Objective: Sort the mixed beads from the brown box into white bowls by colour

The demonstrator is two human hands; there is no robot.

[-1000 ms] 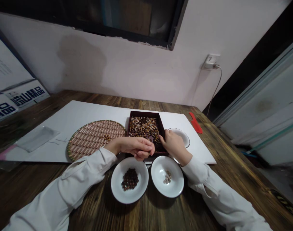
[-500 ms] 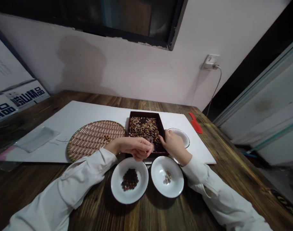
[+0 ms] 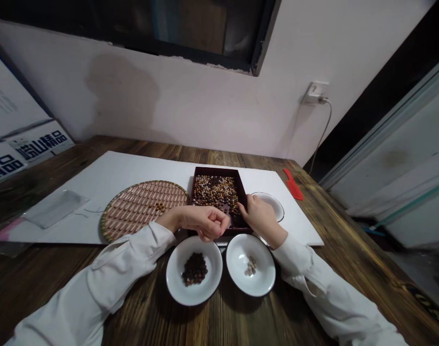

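A dark square tray [image 3: 197, 174] holds several mixed brown, tan and pale beads [image 3: 215, 190]. My left hand [image 3: 203, 222] hovers at the tray's near edge with its fingers curled into a pinch; what they hold is too small to see. My right hand [image 3: 260, 216] rests on the tray's right side, fingers curled at its rim. Below them stand two white bowls: the left bowl [image 3: 176, 269] holds dark beads, the right bowl [image 3: 264, 274] holds a few pale beads.
A round woven tray [image 3: 140, 206] with a few beads lies to the left on a white sheet [image 3: 107, 173]. A third white dish [image 3: 275, 202] sits behind my right hand. A red plastic tool [image 3: 293, 184] and a clear bag [image 3: 55, 206] lie on the wooden table.
My left hand has curled tighter and shifted slightly left at the tray's near edge. My right hand has stayed in place.
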